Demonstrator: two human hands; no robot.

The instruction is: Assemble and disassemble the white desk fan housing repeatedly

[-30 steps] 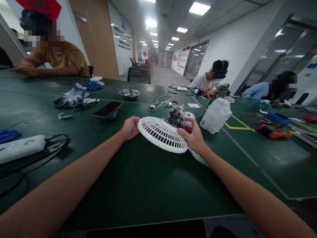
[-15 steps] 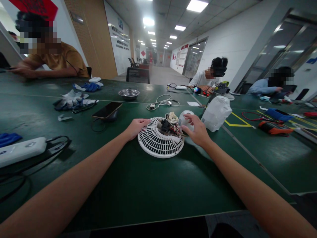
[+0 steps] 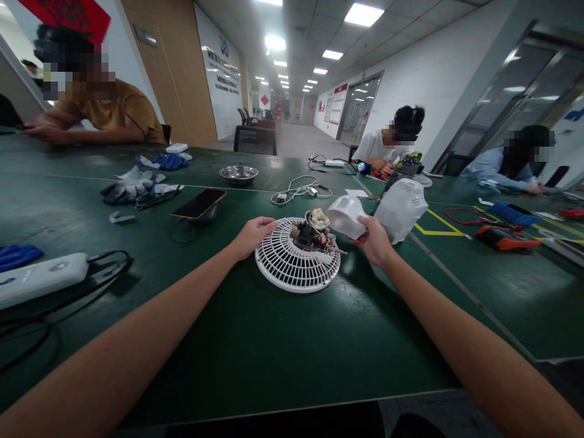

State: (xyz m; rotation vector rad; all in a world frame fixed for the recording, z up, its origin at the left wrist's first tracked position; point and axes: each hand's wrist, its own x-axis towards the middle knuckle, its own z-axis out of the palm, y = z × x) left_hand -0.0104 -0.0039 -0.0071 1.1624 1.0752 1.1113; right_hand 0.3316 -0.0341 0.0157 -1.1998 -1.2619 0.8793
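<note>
A round white fan grille (image 3: 296, 267) lies on the green table, with a dark motor and wiring (image 3: 312, 236) on top of it. At the grille's upper left rim, my left hand (image 3: 252, 236) grips the edge between thumb and fingers. To the right of the motor, my right hand (image 3: 375, 241) is closed on a white plastic cover (image 3: 345, 216), which is tilted and raised from the table. Just behind that hand stands a larger translucent white housing (image 3: 401, 210).
A phone (image 3: 201, 203), gloves (image 3: 137, 185) and a power strip (image 3: 43, 278) lie at the left. Behind the grille are a metal bowl (image 3: 239, 174) and a white cable (image 3: 298, 190). An orange meter (image 3: 510, 236) is at the right. Three people sit around the table.
My right hand has taken hold of the white cover, which has come up off the table and tilted. My left hand keeps its place at the grille's rim.
</note>
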